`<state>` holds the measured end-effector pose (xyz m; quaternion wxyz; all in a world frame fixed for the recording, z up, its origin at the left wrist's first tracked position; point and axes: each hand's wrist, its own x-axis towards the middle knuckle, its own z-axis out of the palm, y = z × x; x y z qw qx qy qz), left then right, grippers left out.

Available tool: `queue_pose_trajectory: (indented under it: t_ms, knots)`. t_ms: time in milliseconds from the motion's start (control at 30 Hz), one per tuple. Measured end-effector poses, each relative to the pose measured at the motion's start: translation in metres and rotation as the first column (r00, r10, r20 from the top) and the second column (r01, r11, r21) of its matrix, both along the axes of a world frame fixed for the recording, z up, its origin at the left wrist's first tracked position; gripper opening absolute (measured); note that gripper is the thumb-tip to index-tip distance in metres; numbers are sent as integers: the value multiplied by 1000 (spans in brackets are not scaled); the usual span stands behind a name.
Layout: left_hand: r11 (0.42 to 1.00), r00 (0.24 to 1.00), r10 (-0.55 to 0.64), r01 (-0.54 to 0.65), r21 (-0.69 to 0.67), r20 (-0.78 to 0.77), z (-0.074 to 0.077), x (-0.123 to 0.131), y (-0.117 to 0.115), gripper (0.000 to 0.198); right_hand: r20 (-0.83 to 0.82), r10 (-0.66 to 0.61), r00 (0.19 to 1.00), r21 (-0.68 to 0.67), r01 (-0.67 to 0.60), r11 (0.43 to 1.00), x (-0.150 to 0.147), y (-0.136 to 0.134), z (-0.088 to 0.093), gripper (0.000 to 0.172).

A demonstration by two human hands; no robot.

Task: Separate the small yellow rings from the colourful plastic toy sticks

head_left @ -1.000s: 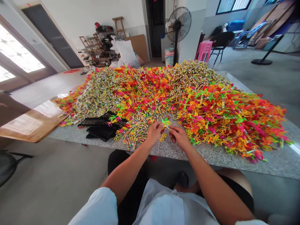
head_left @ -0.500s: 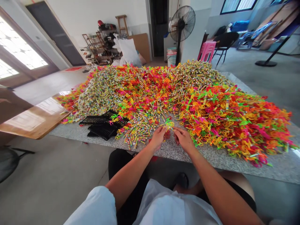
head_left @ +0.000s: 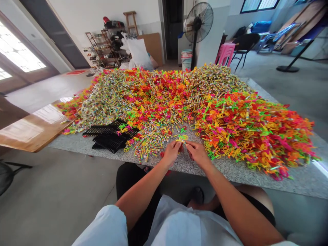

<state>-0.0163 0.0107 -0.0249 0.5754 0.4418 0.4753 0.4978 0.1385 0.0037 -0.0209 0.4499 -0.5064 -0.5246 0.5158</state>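
Observation:
Close together over the table's front edge, both of my hands have their fingertips pinched. My left hand (head_left: 172,152) is closed on a small yellow plastic piece (head_left: 180,140) with looped ends. The fingers of my right hand (head_left: 197,153) press together at the near end of that piece; what lies between them is too small to make out. Just beyond my fingertips lies a green plastic piece (head_left: 183,130). Left of my left hand, small printed tubes (head_left: 151,140) are spread on the grey speckled table (head_left: 189,167).
A heap of looped plastic pieces (head_left: 251,126) in red, orange, yellow and green rises at the right. More printed tubes (head_left: 102,99) are piled at the back left. Black slotted trays (head_left: 110,136) lie at the left. A standing fan (head_left: 197,24) is behind the table.
Both hands have come slightly nearer to me and stay pinched together. The view has shifted a little, and the yellow piece now sits lower between the fingertips.

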Motion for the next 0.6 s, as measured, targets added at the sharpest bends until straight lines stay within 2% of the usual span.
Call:
queue_pose_trajectory:
  t_ms: [100,200,267,300,367,400,467,533,600]
  knots:
    - [994,1000,-11,14,-109,26,1,1,6,37,163,18,987,99,-35,994,-5,5,5,31]
    - [980,995,-68,52,-190,-78,17,-7,31,38,256,2,967,144,-40,989,-1,20,21,28]
    - [998,963,-23,5,-68,-268,31,-21,56,40,219,-100,971,141,70,988,14,39,41,31]
    - [997,915,66,-48,55,-399,38,-31,69,39,160,-182,970,154,157,975,25,50,53,32]
    - [954,720,239,-49,295,-651,47,-52,92,31,-57,-350,935,218,354,909,51,76,80,34]
    - [938,595,282,-6,346,-753,48,-62,102,25,-176,-403,898,243,436,866,63,89,92,38]
    - [941,330,284,84,328,-900,47,-78,114,24,-302,-417,858,252,493,832,80,112,110,44]
    - [962,109,221,137,235,-969,41,-87,119,28,-263,-393,881,234,454,860,79,127,112,44]
    - [970,-18,169,181,163,-986,36,-91,119,32,-76,-301,951,198,310,930,60,132,96,36]
